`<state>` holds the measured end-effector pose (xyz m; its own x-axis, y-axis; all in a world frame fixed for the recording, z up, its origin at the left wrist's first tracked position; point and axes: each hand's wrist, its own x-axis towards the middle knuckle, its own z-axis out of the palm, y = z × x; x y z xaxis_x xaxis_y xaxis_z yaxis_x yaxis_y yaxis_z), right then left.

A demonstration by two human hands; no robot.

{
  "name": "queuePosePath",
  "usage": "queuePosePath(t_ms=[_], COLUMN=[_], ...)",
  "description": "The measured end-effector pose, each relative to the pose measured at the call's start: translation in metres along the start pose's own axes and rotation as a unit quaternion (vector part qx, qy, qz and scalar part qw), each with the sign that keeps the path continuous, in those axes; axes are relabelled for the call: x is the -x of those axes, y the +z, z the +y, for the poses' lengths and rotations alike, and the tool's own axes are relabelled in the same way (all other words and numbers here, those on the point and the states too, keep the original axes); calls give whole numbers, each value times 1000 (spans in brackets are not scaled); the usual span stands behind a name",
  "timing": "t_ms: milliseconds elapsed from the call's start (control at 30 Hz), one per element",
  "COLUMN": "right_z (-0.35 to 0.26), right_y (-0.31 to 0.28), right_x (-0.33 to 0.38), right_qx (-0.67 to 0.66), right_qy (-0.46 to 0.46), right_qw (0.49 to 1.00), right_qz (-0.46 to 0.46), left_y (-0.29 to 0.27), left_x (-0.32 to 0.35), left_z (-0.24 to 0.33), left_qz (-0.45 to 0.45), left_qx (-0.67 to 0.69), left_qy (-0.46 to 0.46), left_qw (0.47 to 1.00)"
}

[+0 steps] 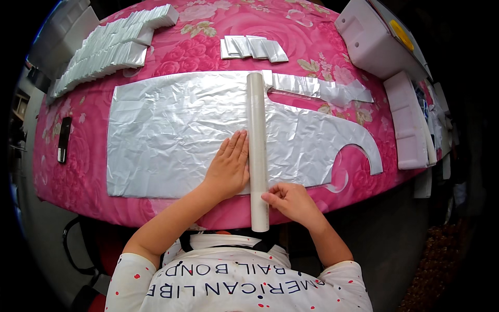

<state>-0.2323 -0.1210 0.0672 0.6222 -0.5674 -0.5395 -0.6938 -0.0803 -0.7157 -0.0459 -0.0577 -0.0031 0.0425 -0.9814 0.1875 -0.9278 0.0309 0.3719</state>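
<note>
A stack of thin silvery-white plastic aprons [171,130] lies flat and crinkled, its curved cut-outs and strap pieces toward the right. Across it, from the far edge to past the table's near edge, lies a long whitish tube [257,130]. My left hand [228,164] rests flat on the plastic, fingers stretched together, with its side along the tube's left edge. At the tube's near end, my right hand [288,200] has curled fingers, thumb and forefinger closed at the tube's right edge. The remaining fingers are partly hidden.
The table wears a pink flowered cloth [192,57]. Rows of folded white plastic packets [104,52] stand at the far left, and several more packets [253,48] lie at the far middle. A dark phone [64,139] is at left. White foam boxes [377,41] line the right edge.
</note>
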Motion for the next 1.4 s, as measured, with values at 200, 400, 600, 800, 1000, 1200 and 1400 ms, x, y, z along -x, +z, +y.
queuePosePath(t_ms=[200, 400, 600, 800, 1000, 1200, 1400], right_z=[-28, -50, -7, 80, 16, -123, -174], right_y=[-33, -51, -141, -307, -291, -80, 155], right_x=[-125, -217, -242, -185, -157, -158, -170], right_qx=[-166, -474, -706, -729, -601, -390, -141], right_qy=[-95, -131, -283, -235, -309, -395, -416], right_qw=[978, 864, 628, 529, 629, 810, 899], right_qz=[82, 106, 162, 365, 384, 189, -5], left_y=[-3, -3, -6, -4, -2, -1, 8], left_x=[-2, -2, 1, -2, 1, 1, 4], left_z=[1, 4, 4, 6, 2, 2, -3], left_qz=[-12, -20, -20, -18, -13, 1, 68], left_qx=[-17, -30, -33, -22, -18, -41, -27], left_qy=[-2, -4, -17, -9, -6, 7, 28], left_qw=[1000, 999, 999, 1000, 1000, 999, 997])
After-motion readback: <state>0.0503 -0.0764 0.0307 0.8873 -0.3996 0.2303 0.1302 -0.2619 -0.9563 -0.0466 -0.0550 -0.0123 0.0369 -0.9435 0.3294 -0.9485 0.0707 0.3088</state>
